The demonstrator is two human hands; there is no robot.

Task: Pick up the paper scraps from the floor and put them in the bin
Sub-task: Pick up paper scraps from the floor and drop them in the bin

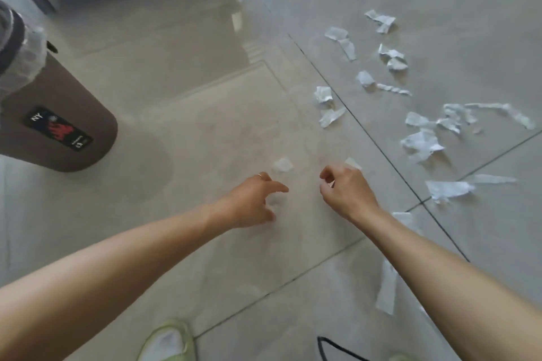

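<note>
A: Fingers?
B: My right hand [347, 189] curls its fingers, seemingly pinching a scrap [352, 163]; my left hand [253, 202] is spread loosely. Paper scraps [422, 142] litter the floor far right; bin [55, 114] far left.
A: Advice?
B: I'd gather several before carrying.

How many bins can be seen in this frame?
1. The brown bin stands at the left edge, partly cut off, far left of the paper scraps. Another could lie outside the view.
</note>
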